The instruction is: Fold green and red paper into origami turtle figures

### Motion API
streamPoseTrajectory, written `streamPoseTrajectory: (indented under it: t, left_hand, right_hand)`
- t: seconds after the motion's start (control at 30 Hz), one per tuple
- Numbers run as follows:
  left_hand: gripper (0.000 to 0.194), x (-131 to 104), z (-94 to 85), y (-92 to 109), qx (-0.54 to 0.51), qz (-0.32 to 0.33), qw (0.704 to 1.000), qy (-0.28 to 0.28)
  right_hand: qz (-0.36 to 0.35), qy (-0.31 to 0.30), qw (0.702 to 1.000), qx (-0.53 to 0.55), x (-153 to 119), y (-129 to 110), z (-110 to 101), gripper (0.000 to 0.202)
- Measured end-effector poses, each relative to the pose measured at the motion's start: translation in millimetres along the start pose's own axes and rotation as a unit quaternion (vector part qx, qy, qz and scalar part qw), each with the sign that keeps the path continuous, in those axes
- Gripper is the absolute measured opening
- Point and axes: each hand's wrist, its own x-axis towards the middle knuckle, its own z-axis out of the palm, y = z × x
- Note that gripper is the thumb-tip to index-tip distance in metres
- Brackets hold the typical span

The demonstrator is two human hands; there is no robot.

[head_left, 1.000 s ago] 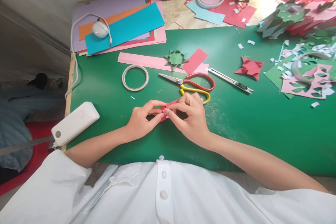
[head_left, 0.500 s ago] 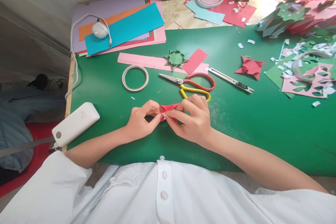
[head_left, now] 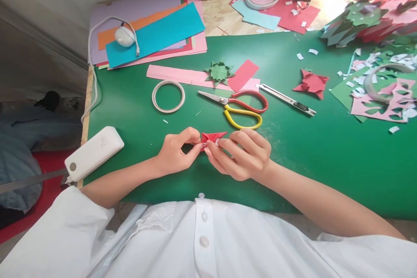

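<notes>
A small folded red paper piece [head_left: 213, 136] is held up near the front of the green mat, its pointed tip to the right. My left hand [head_left: 179, 150] pinches its left end between thumb and fingertips. From the right, my right hand [head_left: 243, 154] has its fingertips at the paper's lower edge, by a small white bit; its finger pads are partly hidden. Just beyond the hands lie scissors [head_left: 224, 100] with one red and one yellow handle. A roll of tape [head_left: 168, 97] rests behind my left hand, and a utility knife [head_left: 288, 100] lies farther right.
A green folded paper star [head_left: 219, 73] sits on a pink strip [head_left: 172, 74]. Another red folded piece [head_left: 312, 83] lies to the right. Paper scraps [head_left: 378, 104] cover the right side. Coloured sheets [head_left: 156, 34] are stacked at back left, with a white power bank [head_left: 94, 154] nearer.
My right hand has shifted slightly right and down, its fingers sliding off the paper's top. More of the red paper and the yellow scissor handle now show. My left hand keeps its pinch.
</notes>
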Motion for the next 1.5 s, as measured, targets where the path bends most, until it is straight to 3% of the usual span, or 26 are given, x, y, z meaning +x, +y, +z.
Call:
streamPoseTrajectory:
  t: [0.1,0.23,0.3,0.4,0.5,0.73,1.13,1.33,1.5]
  left_hand:
    - [0.014,-0.7,0.5,-1.2,-0.001,0.007,1.000,-0.001]
    - [0.018,-1.2,0.6,-2.3,-0.001,0.007,1.000,0.002]
    - [0.017,-1.3,0.5,-2.7,-0.005,0.010,1.000,0.004]
    - [0.015,-1.4,0.5,-3.2,-0.011,0.009,1.000,0.004]
    - [0.015,-1.5,0.7,-3.8,-0.012,0.004,1.000,0.004]
    - [0.016,-2.3,-1.1,-5.6,-0.016,-0.037,0.999,-0.018]
    - [0.016,-0.6,-2.3,-5.1,-0.097,-0.087,0.991,-0.040]
    - [0.026,3.7,-1.6,-1.6,-0.204,-0.173,0.963,-0.014]
    - [0.030,8.0,-5.6,0.8,-0.272,-0.194,0.942,-0.022]
  right_hand:
    - [-0.026,0.008,0.999,0.022,5.3,3.0,-5.9,0.013]
    - [-0.127,0.114,0.983,-0.073,9.1,9.5,-12.4,0.013]
    - [-0.091,0.122,0.985,-0.082,7.8,12.2,-11.8,0.008]
    - [0.043,0.046,0.997,-0.046,4.6,13.0,-6.5,0.005]
    - [0.109,-0.008,0.993,0.033,3.8,11.1,-0.9,0.007]
    - [0.152,-0.038,0.972,0.177,5.2,7.4,2.0,0.011]
    - [0.181,-0.041,0.946,0.265,5.6,1.3,6.9,0.012]
    - [0.183,-0.030,0.944,0.271,5.4,0.2,8.1,0.011]
    - [0.191,-0.037,0.937,0.291,5.5,-2.8,8.7,0.013]
